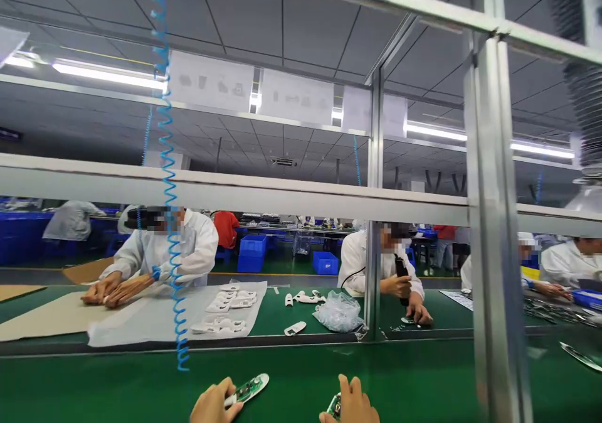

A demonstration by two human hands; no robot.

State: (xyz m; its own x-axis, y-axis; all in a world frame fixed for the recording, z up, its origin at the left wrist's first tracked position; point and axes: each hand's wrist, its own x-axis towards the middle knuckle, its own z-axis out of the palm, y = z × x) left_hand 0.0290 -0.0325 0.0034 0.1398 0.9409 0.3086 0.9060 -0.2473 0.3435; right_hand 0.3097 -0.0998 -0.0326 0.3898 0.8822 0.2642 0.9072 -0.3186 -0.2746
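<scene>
Both hands sit low over the green table (pixel 301 385): left hand (pixel 214 404) pinches a white-edged circuit board (pixel 249 388) by one end, lifting its face clear, while right hand (pixel 350 405) curls around a smaller board piece (pixel 334 405).

A factory assembly hall: green conveyor belt (pixel 301 379), white-coated workers (pixel 188 247), blue parts bins (pixel 253 252), aluminium workstation frame (pixel 489 222).

Blue coiled hose (pixel 169 222) hanging at left, metal frame post (pixel 489 222) at right, clear plastic bag (pixel 339 312) far on the green table (pixel 301 379), white plastic parts (pixel 226 310) on a sheet, blue crates (pixel 253 253) beyond, workers in white coats (pixel 188 247) opposite.
</scene>
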